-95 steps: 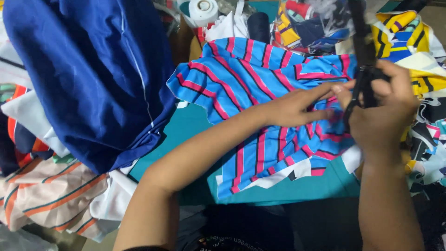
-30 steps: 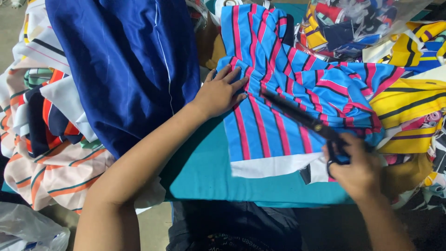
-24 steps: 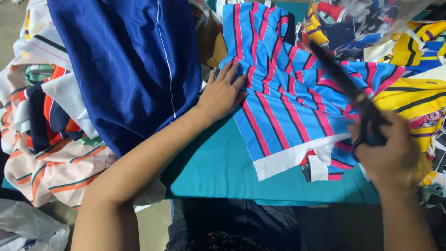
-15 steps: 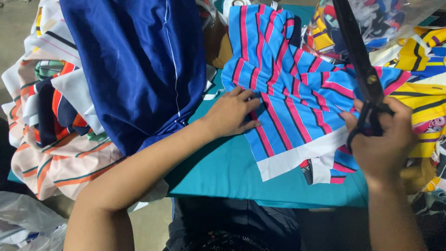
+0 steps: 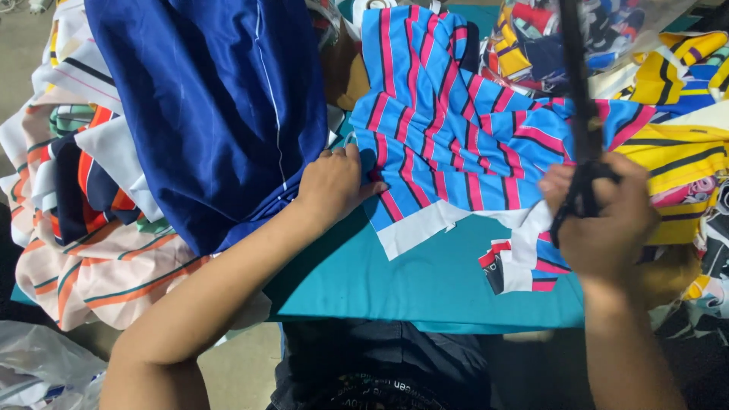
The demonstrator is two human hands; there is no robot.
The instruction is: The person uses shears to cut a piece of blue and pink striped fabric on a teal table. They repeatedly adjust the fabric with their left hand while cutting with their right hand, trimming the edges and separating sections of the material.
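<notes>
A blue cloth with pink and black stripes [image 5: 448,129] lies crumpled on a teal table [image 5: 425,281]. My left hand [image 5: 334,182] presses flat on the cloth's left edge, fingers apart, beside a dark blue garment [image 5: 213,106]. My right hand [image 5: 604,228] grips the handles of long black scissors [image 5: 575,99], whose blades point straight up and away over the cloth. A white-backed hem of the striped cloth [image 5: 516,258] hangs just under my right hand.
A pile of striped white, orange and navy fabric [image 5: 83,190] fills the left side. Yellow striped cloth [image 5: 683,167] and a clear bag of mixed scraps [image 5: 547,38] lie at the right and back. A plastic bag [image 5: 38,372] sits on the floor.
My left hand slid down and left along the striped cloth, pulling it toward me. My right hand swung the scissors from lying across the cloth to pointing upright.
</notes>
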